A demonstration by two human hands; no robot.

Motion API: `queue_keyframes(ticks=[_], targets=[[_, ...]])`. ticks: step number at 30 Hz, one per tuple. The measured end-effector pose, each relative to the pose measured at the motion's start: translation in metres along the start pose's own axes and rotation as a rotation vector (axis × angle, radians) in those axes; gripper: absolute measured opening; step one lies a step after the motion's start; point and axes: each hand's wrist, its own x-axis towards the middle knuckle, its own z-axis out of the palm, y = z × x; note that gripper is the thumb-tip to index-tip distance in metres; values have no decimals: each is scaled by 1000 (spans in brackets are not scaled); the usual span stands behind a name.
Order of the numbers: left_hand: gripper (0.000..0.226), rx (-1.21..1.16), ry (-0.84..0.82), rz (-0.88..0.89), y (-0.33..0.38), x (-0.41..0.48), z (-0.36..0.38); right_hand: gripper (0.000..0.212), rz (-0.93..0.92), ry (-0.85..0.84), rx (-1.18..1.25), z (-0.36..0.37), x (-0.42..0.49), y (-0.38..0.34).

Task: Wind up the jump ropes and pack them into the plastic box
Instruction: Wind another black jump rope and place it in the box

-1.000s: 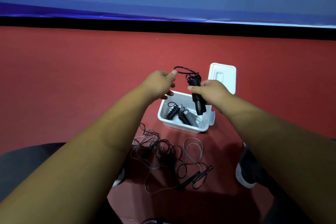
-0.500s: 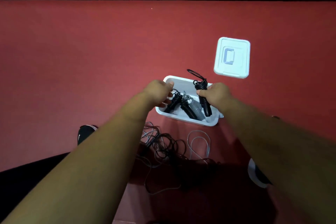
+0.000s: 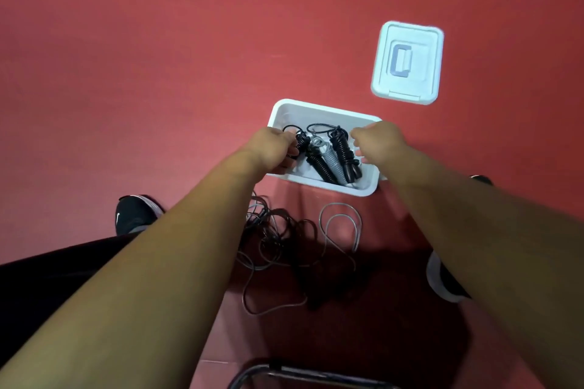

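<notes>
Head: blk/gry wound ropes (image 3: 343,151) in box (image 3: 325,110)

Head view, facing down, floor (image 3: 126,73) seemingly near

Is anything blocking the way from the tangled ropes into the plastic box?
Nothing visible: the plastic box is open, its lid lies apart to the right, and the tangled ropes sit before its near wall.

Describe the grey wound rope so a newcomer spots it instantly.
Find the white plastic box on the red floor. Wound ropes lie side by side inside; the grey wound rope is the only pale one, flanked by black bundles.
</notes>
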Motion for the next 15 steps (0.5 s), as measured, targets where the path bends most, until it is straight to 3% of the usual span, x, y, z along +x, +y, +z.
queue_keyframes(ticks=[3,6,15], targets=[[44,-77,13,-19,2,-12,-3,18,102,-91,268,-2,-22,-5],[45,-103,18,-30,-2,-26,-8,25,152,-207,387,0,-39,-2],[38,-10,58,-29,-56,-52,-37,32,120,-379,259,39,-87,14]])
